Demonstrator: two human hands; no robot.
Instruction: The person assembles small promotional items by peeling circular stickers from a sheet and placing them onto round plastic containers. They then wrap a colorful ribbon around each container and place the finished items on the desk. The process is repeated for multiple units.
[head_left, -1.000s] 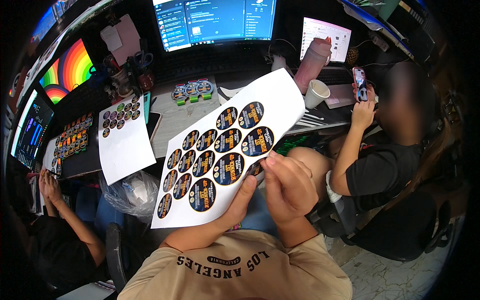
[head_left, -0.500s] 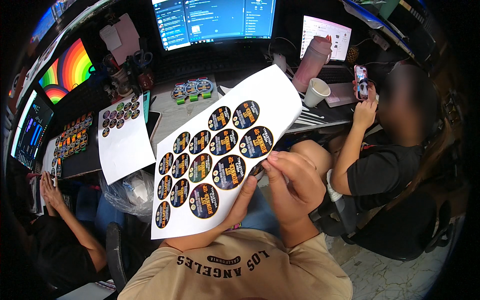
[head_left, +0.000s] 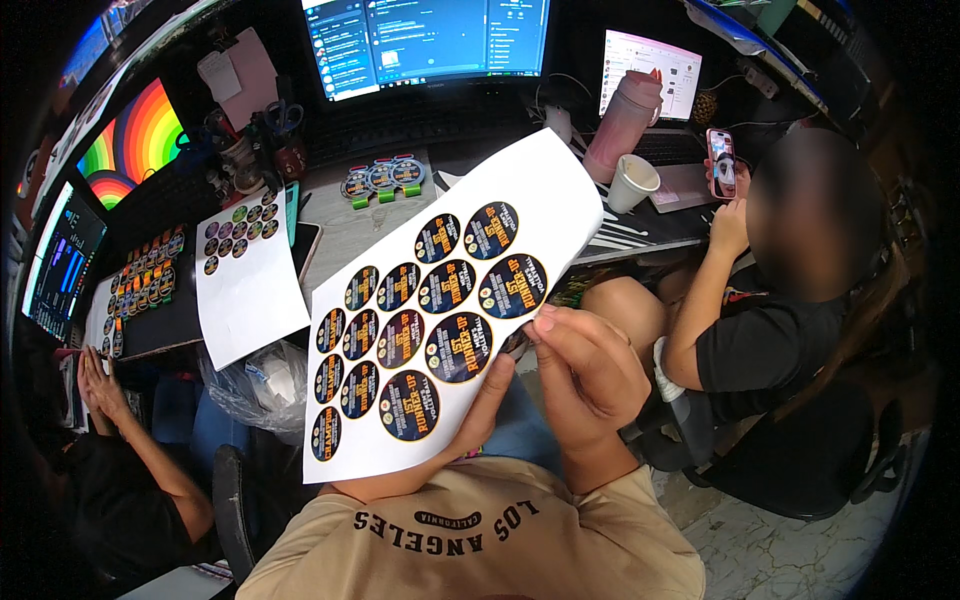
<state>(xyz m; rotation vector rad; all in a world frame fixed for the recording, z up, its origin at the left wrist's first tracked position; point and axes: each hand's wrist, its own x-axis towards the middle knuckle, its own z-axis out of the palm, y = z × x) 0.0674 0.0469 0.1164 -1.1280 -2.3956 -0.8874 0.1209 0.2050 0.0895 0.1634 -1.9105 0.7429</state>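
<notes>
A person's left hand (head_left: 490, 395) grips from beneath a white paper sheet of round dark stickers (head_left: 440, 300), while the right hand (head_left: 590, 365) pinches its right edge.

White sheet of round dark stickers (head_left: 430, 320) below a blue monitor screen (head_left: 430, 40).

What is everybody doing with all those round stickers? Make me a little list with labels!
left hand: holds the sticker sheet from below, thumb on its front
right hand: fingertips at the sheet's right edge
sticker sheet: white, tilted, rows of dark round stickers
second sheet: lies on the desk, few stickers near its top
paper cup: white, beside a pink bottle
person at right: holds a phone
person at left: hands together
</notes>
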